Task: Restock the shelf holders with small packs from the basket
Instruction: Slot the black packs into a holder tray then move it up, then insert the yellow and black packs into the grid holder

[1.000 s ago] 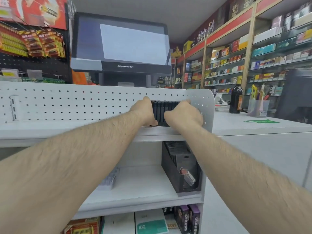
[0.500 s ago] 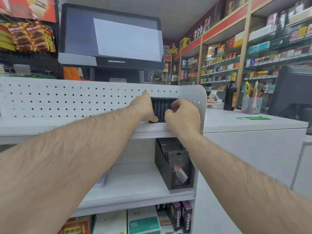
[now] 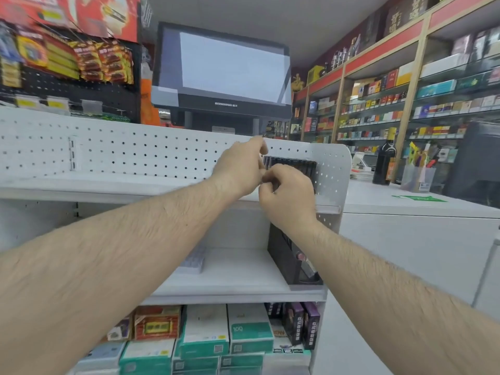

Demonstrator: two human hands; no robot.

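Right hand (image 3: 288, 197) was curled with fingertips pinched together, probably on a small pack, though it's too blurry to say for sure. Left hand (image 3: 239, 169) hung loose and held nothing, touching the right at its 10 o'clock. Packs (image 3: 293, 165) stood upright in a row in the top shelf holder (image 3: 311, 171), just at 12 o'clock from the right hand, which was nearer. Second holder (image 3: 290, 263) sat on the shelf below, at 6 o'clock.
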